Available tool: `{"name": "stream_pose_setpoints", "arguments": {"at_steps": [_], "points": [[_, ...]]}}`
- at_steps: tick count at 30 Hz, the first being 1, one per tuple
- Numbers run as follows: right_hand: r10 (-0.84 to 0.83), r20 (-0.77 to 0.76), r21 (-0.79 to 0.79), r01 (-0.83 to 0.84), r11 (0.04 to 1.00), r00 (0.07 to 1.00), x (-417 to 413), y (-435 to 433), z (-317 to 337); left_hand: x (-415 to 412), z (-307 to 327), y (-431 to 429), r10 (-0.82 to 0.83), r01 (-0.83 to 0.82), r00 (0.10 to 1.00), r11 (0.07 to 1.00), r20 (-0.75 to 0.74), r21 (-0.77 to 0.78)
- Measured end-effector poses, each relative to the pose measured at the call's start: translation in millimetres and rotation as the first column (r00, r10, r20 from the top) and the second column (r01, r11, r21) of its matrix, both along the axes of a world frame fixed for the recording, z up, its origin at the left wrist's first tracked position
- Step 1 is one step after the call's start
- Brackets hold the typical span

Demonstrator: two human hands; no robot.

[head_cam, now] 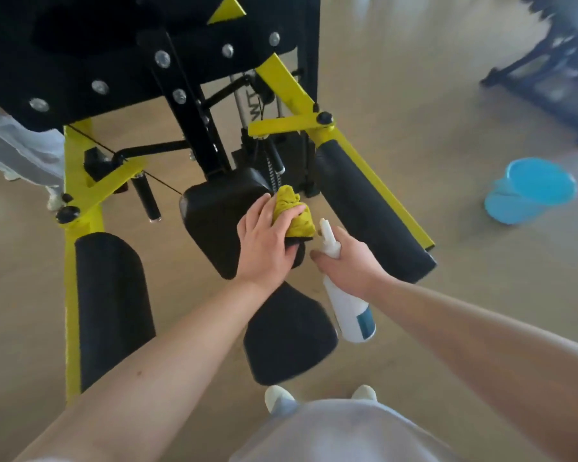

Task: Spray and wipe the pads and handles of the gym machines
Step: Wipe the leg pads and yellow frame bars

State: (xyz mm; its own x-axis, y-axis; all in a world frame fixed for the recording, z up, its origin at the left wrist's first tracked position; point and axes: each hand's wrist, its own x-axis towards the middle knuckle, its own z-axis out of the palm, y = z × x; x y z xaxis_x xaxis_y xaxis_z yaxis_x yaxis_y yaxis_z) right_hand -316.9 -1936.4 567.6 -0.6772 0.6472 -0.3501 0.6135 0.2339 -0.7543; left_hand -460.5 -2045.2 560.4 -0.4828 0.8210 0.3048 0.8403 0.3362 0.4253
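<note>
Gripping a bunched yellow cloth (294, 211), the left hand (266, 243) has its fingers curled round the fabric and presses it onto the right edge of the centre pad (214, 225), a black cushion in the middle of the machine. Just to the right, the right hand (349, 261) is wrapped round the neck of a white spray bottle (349, 311), with the nozzle pointing far and the body hanging toward the near side. The bottle is beside the pad and, as far as I can judge, not aimed at it.

My reading is that wiping this one pad is under way and its spraying is likely done, though no wet sheen shows clearly enough to confirm that. Other parts to be done are the near pad (287, 335) below the wrists, the long left pad (111, 301), the long right pad (371, 211), the small black handle (146, 198) left of the centre pad, and the big upper pad (80, 61) at the far left. Whether any of these has been cleaned cannot be told. All sit on a yellow frame (70, 261). A blue bucket (531, 191) sits on the floor well apart to the right, and another dark machine is blurred at the far right
</note>
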Motion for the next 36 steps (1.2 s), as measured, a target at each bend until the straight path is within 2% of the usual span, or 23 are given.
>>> {"name": "stream_pose_setpoints", "arguments": {"at_steps": [3, 5, 8, 10, 15, 20, 24, 27, 30, 32, 36], "points": [[-0.043, 0.053, 0.037, 0.041, 0.998, 0.998, 20.8, 13.1, 2.7, 21.9, 1.2, 21.0, 0.004, -0.002, 0.995, 1.0, 0.096, -0.014], [-0.042, 0.087, 0.053, 0.037, 0.998, 0.995, 33.0, 18.3, 4.6, 33.6, 1.3, 33.5, -0.02, 0.017, 0.976, 1.0, 0.218, 0.017], [-0.028, 0.129, 0.094, 0.016, 0.995, 0.991, 43.2, 18.1, 8.1, 43.5, 0.8, 50.6, -0.052, 0.012, 0.915, 0.995, 0.4, 0.102], [-0.084, 0.141, 0.126, 0.066, 0.99, 0.986, 43.5, 16.7, 8.0, 44.9, -0.9, 61.2, -0.049, -0.021, 0.872, 0.99, 0.487, 0.137], [-0.261, 0.166, 0.148, 0.238, 0.96, 0.951, 33.3, 18.8, 6.6, 31.2, -12.9, 78.8, -0.017, -0.123, 0.826, 0.97, 0.564, 0.209], [-0.352, 0.188, 0.156, 0.326, 0.932, 0.917, 11.9, 10.8, 3.5, 12.0, -16.6, 87.4, 0.061, -0.212, 0.629, 0.973, 0.775, 0.096], [-0.381, 0.235, 0.168, 0.349, 0.922, 0.894, -6.3, 2.9, 1.5, -1.5, -27.5, 91.4, 0.14, -0.251, 0.485, 0.968, 0.863, -0.015], [-0.417, 0.23, 0.164, 0.388, 0.907, 0.879, -23.8, 0.8, 2.4, -10.2, -34.8, 89.5, 0.144, -0.23, 0.429, 0.972, 0.892, -0.046], [-0.381, 0.237, 0.174, 0.347, 0.922, 0.894, -48.2, 5.1, 7.0, -17.4, -37.5, 85.1, 0.127, -0.186, 0.412, 0.981, 0.902, -0.054], [-0.361, 0.242, 0.153, 0.332, 0.931, 0.901, -64.1, 9.7, 12.4, -20.7, -34.7, 83.7, 0.113, -0.171, 0.364, 0.984, 0.925, -0.053], [-0.33, 0.266, 0.168, 0.293, 0.941, 0.906, -86.0, 20.3, 20.3, -29.4, -35.5, 89.6, 0.119, -0.226, 0.145, 0.97, 0.982, -0.084]]}}
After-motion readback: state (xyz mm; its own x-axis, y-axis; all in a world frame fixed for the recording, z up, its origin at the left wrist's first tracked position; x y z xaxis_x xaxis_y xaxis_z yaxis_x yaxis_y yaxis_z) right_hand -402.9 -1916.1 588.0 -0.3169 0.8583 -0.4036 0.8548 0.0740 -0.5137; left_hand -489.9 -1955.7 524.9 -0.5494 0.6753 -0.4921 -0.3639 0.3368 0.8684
